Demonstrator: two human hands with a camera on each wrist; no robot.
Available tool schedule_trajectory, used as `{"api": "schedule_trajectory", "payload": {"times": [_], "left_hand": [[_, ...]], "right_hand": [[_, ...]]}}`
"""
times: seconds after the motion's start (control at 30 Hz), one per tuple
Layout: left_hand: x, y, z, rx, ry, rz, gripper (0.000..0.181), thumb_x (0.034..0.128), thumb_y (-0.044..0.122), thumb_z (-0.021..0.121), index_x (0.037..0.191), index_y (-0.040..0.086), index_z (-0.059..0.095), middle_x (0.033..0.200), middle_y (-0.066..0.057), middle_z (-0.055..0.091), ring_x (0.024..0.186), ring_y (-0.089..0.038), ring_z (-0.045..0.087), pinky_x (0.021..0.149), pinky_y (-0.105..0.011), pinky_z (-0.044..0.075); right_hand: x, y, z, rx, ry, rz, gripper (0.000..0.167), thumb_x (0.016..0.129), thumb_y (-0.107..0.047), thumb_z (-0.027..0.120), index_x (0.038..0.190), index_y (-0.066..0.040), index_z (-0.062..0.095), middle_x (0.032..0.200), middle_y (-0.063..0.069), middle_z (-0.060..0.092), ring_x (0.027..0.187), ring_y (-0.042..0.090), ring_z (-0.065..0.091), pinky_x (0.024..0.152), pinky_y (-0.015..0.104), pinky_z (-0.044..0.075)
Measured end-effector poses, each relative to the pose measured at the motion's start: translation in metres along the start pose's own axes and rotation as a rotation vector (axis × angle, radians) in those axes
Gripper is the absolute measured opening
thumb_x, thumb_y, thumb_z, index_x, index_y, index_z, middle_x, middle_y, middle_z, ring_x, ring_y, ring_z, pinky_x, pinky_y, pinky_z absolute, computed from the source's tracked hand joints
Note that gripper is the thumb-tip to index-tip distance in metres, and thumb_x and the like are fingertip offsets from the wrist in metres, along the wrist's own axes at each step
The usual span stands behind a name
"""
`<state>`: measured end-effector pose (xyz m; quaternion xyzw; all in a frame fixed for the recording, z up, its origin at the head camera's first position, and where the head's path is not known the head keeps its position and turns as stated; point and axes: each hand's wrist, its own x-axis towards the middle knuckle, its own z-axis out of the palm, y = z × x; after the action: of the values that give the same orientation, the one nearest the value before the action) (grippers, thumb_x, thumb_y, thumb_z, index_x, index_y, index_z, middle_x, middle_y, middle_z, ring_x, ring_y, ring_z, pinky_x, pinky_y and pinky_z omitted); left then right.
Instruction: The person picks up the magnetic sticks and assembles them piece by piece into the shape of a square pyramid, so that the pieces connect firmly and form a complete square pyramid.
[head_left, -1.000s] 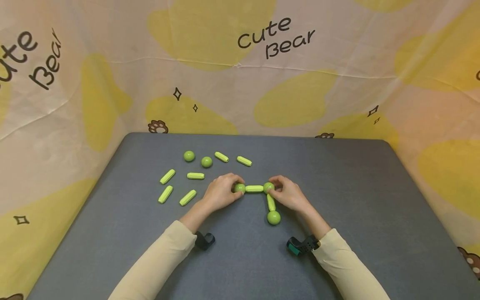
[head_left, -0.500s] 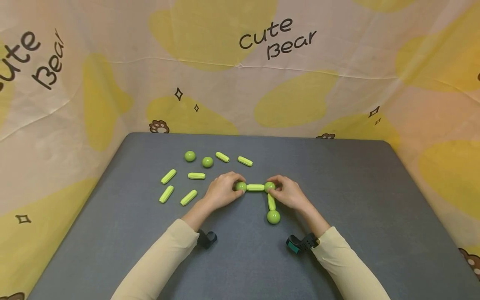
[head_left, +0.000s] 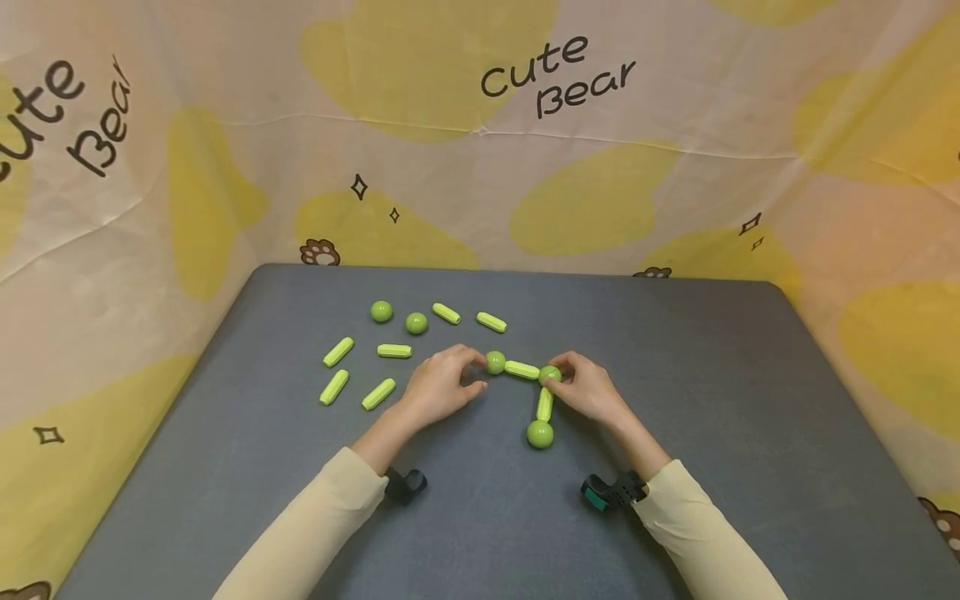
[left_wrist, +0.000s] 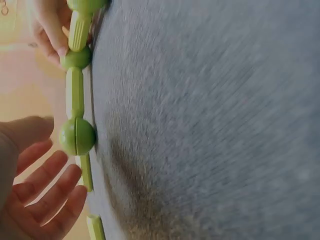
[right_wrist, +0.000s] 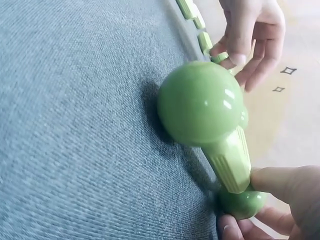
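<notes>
The L-shaped chain [head_left: 522,370] looks joined, the right hand [head_left: 590,390] pinching its corner ball [head_left: 549,372]; left of that ball, the left hand [head_left: 441,386] spreads empty and eight pieces [head_left: 394,351] lie unjoined.

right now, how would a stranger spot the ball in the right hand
On the gray table, find the L-shaped chain of lime-green rods and green balls. Go to its corner ball, pinched by the right hand. Only this ball joins two rods; the chain's other two balls each meet just one.

head: high, forward-down | wrist views: low, close, sidelong | shared: corner ball [right_wrist: 242,204]
</notes>
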<state>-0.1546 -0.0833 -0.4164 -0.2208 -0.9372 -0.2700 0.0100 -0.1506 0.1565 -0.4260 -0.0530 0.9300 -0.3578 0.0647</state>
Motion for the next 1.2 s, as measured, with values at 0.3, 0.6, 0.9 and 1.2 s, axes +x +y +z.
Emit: {"api": "schedule_trajectory", "payload": {"times": [0.3,0.6,0.9,1.2], "left_hand": [[-0.018,0.021,0.006,-0.027,-0.146,0.090,0.036,0.0784,0.037,0.071,0.108,0.017,0.064,0.103,0.005,0.064,0.082,-0.009,0.061,0.065,-0.026,0.047],[-0.024,0.030,0.013,0.002,-0.198,0.135,0.040,0.0760,0.041,0.072,0.106,0.016,0.065,0.096,0.003,0.065,0.076,-0.008,0.060,0.063,-0.025,0.046],[-0.027,0.022,0.007,-0.028,-0.207,0.165,0.018,0.0792,0.025,0.070,0.096,0.020,0.069,0.089,0.009,0.065,0.073,-0.005,0.060,0.062,-0.021,0.045],[-0.029,0.011,0.000,-0.043,-0.190,0.142,0.020,0.0791,0.017,0.068,0.099,0.018,0.069,0.089,0.008,0.063,0.071,-0.007,0.056,0.061,-0.023,0.043]], "right_hand": [[-0.006,-0.003,0.003,-0.009,0.021,0.058,0.030,0.082,-0.025,0.066,0.101,-0.005,0.057,0.093,0.009,0.061,0.079,0.020,0.056,0.065,0.031,0.043],[-0.013,-0.006,0.007,-0.020,0.021,0.046,0.036,0.083,-0.028,0.066,0.109,-0.005,0.056,0.097,0.012,0.060,0.086,0.024,0.057,0.073,0.039,0.046],[-0.021,-0.003,0.000,-0.028,-0.049,0.057,0.026,0.087,-0.031,0.060,0.097,-0.007,0.060,0.090,0.006,0.062,0.078,0.017,0.056,0.066,0.031,0.043],[-0.022,-0.002,0.000,-0.012,-0.097,0.067,0.024,0.089,-0.030,0.056,0.098,-0.008,0.062,0.079,0.001,0.061,0.062,0.011,0.051,0.056,0.025,0.040]]}}
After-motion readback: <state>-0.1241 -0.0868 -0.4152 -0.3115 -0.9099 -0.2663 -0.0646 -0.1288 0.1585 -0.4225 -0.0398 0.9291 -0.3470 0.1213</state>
